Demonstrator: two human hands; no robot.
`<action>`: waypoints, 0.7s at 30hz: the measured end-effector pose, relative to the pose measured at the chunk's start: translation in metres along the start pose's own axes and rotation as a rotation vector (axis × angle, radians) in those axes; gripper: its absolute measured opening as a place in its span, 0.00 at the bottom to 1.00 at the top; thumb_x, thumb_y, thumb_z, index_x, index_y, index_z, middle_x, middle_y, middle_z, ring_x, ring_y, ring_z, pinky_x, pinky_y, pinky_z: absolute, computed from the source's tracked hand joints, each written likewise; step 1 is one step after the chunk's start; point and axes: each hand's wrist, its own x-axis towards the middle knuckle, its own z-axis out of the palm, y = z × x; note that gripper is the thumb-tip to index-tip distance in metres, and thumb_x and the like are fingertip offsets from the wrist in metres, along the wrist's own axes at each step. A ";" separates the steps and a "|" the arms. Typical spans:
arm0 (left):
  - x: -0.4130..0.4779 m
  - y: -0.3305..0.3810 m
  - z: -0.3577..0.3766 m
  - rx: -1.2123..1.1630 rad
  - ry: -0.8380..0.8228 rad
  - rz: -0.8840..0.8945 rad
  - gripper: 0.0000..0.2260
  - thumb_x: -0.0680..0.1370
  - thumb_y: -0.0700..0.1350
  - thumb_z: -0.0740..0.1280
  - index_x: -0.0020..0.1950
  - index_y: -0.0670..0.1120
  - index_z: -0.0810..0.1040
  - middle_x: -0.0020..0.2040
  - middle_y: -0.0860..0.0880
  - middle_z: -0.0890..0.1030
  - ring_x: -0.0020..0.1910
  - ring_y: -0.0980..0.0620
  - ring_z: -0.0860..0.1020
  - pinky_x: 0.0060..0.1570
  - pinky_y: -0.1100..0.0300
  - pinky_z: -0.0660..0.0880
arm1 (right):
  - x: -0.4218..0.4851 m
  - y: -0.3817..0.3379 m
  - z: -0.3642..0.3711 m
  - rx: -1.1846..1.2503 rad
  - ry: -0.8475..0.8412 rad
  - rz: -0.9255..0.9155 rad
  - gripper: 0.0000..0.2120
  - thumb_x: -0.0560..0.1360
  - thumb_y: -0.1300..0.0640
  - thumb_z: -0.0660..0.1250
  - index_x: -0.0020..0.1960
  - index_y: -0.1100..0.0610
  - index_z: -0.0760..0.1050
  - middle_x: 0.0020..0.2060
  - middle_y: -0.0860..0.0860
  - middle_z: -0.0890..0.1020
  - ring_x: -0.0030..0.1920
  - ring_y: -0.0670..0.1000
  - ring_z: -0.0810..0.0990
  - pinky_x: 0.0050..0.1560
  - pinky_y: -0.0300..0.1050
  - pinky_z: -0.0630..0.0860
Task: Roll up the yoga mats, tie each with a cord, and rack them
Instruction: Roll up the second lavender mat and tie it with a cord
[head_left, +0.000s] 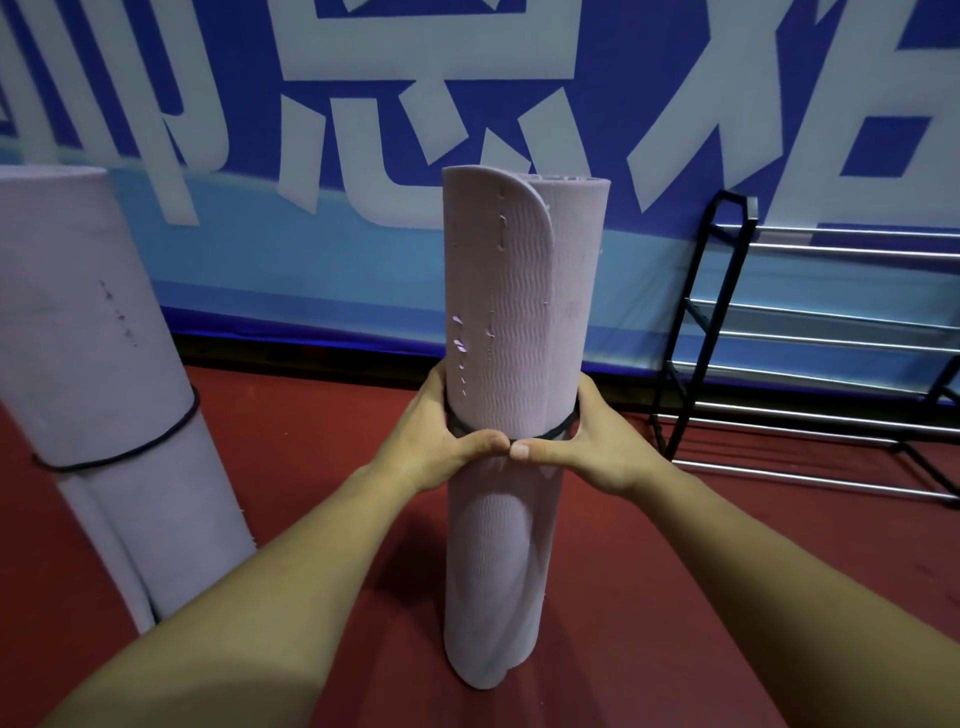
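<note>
Thumb tips meeting at the front, the left hand (441, 436) and right hand (582, 441) are curling their fingers round a rolled mat (519, 312), pinning a black cord (456, 422) at its middle, apparently to keep the roll from springing open while the loop is being tightened. The mat is standing on end on the red floor (675, 571). A second mat (78, 338), already corded, is standing at left; the rack (748, 208) is waiting nearby at right.
</note>
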 end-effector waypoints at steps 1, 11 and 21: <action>-0.001 0.000 0.000 -0.014 0.006 0.014 0.59 0.54 0.78 0.73 0.77 0.52 0.61 0.70 0.52 0.74 0.69 0.55 0.74 0.68 0.49 0.73 | -0.001 0.000 -0.001 0.004 -0.001 -0.008 0.48 0.61 0.49 0.84 0.71 0.40 0.58 0.66 0.34 0.71 0.61 0.26 0.72 0.56 0.27 0.74; -0.002 0.011 0.007 -0.045 0.142 0.043 0.60 0.56 0.82 0.67 0.77 0.47 0.59 0.68 0.52 0.74 0.63 0.63 0.75 0.58 0.73 0.70 | -0.001 0.007 0.005 -0.012 -0.016 -0.004 0.55 0.59 0.44 0.85 0.76 0.44 0.55 0.70 0.41 0.71 0.65 0.35 0.74 0.57 0.38 0.79; -0.012 0.004 -0.001 0.082 -0.016 0.010 0.61 0.57 0.84 0.62 0.81 0.51 0.52 0.76 0.52 0.68 0.73 0.55 0.69 0.70 0.53 0.70 | -0.006 0.005 0.004 -0.030 -0.018 -0.008 0.56 0.61 0.43 0.83 0.78 0.43 0.53 0.71 0.38 0.68 0.66 0.30 0.69 0.55 0.25 0.72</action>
